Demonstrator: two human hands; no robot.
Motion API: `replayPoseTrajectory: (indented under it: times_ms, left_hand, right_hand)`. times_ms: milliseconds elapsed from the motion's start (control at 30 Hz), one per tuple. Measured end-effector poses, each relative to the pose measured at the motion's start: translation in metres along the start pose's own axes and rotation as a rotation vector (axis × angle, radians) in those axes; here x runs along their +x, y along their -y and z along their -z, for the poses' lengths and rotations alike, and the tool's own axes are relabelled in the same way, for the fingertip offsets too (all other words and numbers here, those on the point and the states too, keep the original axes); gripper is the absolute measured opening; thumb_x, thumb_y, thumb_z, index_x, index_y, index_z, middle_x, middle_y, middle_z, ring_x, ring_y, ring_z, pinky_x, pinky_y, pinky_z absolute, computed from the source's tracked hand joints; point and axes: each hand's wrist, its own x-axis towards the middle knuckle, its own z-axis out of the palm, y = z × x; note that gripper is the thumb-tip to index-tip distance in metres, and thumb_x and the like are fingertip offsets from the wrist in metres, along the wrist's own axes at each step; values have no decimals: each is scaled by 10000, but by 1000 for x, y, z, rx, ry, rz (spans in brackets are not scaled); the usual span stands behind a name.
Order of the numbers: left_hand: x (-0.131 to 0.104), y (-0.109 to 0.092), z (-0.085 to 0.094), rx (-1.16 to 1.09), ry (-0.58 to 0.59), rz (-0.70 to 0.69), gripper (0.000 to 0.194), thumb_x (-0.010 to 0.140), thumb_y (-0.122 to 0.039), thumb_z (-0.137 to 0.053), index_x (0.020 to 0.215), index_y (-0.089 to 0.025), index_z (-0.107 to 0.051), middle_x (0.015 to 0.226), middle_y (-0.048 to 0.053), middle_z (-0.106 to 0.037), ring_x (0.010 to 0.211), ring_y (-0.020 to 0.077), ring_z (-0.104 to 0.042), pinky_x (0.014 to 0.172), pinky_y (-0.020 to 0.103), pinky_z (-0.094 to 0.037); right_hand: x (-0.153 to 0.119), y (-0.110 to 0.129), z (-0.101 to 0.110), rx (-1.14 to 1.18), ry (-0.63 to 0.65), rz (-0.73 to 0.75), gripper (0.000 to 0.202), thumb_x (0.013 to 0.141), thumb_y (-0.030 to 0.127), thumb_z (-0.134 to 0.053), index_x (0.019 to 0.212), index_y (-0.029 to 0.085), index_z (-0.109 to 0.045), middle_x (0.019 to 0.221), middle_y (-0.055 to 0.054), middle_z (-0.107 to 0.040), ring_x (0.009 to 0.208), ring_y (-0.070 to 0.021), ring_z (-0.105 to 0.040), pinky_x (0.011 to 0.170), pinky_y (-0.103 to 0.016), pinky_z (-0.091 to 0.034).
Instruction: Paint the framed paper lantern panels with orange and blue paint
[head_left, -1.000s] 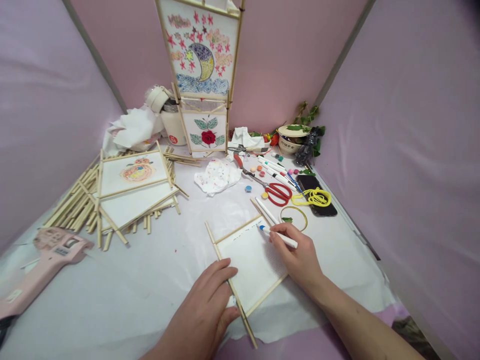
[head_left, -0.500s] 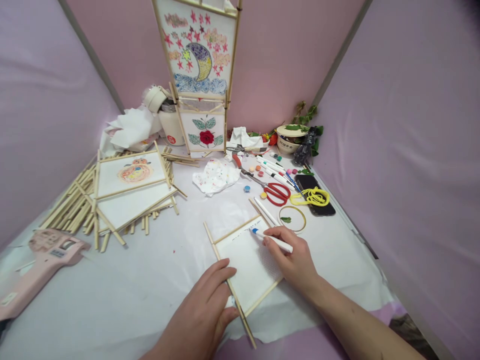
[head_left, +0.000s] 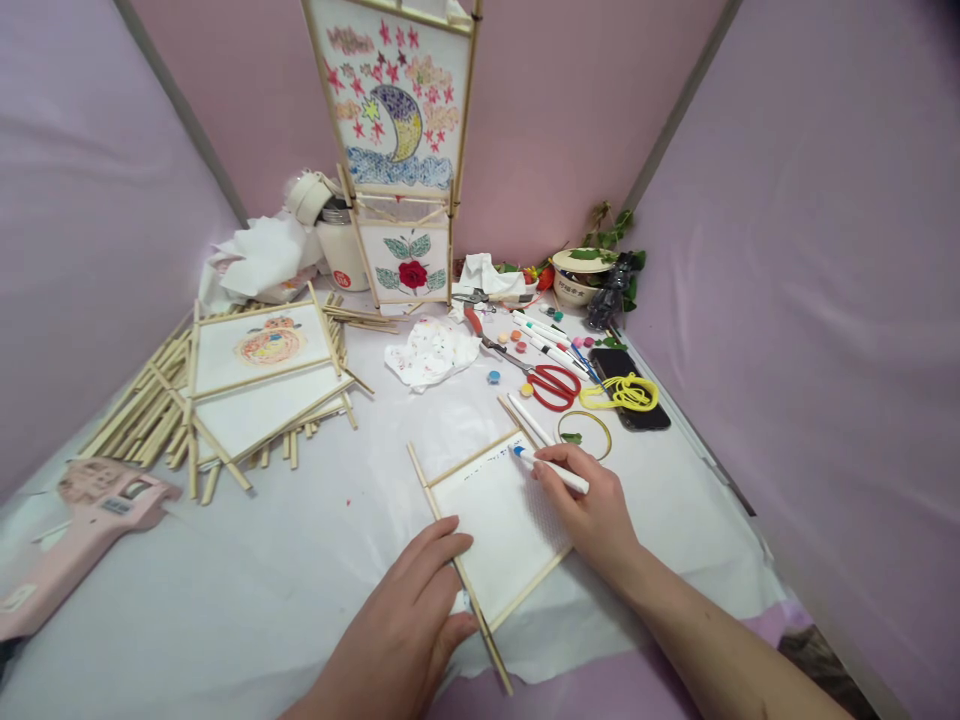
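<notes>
A white panel (head_left: 495,540) framed with thin wooden sticks lies near the table's front edge, with small blue marks along its top. My right hand (head_left: 589,500) is closed on a white marker (head_left: 561,475), whose blue tip is at the panel's upper right. At the panel's left side, my left hand (head_left: 424,590) grips the wooden frame (head_left: 469,590), fingers on top and thumb lower down. Something small and white with blue shows partly between that thumb and fingers. Beyond the panel lies a capped white marker (head_left: 531,420).
Red-handled scissors (head_left: 555,387), yellow cord (head_left: 622,393) and a phone (head_left: 652,415) lie at the right. A decorated frame (head_left: 401,110) stands at the back. Framed panels (head_left: 262,345) rest on wooden sticks (head_left: 142,400) at the left, behind a pink glue gun (head_left: 90,530).
My right hand and the marker have moved slightly to the right and up along the panel's top. More blue marks show there. My left hand has stayed in place.
</notes>
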Motion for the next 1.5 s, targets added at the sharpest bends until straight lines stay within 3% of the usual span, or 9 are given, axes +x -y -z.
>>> replayPoseTrajectory:
  times_ms: [567,833,1500]
  left_hand:
    - [1,0,2,13,10,-5,74,939,-179,-509,867,-194,-519,1241,138,-628,1338,281,-453,1068,463,-474]
    - [-1,1,0,21,5,-3,68,948,-192,-500,881,-199,-512,1261,137,-615,1354,276,-430,1078,459,-463]
    - [0,1,0,13,6,1,74,959,-217,-493,894,-195,-519,1262,144,-611,1355,288,-428,1066,480,-471]
  right_hand:
    - [-1,1,2,35,6,-36,185,906,380,-537,924,228,-642,907,-60,-698,838,-206,-658,603,-263,-545]
    - [-1,1,0,28,19,-26,179,909,377,-538,922,235,-646,918,-51,-700,843,-201,-658,646,-277,-554]
    - [6,0,7,-54,-65,-66,189,894,389,-535,892,229,-636,858,-43,-700,786,-199,-634,633,-271,-516]
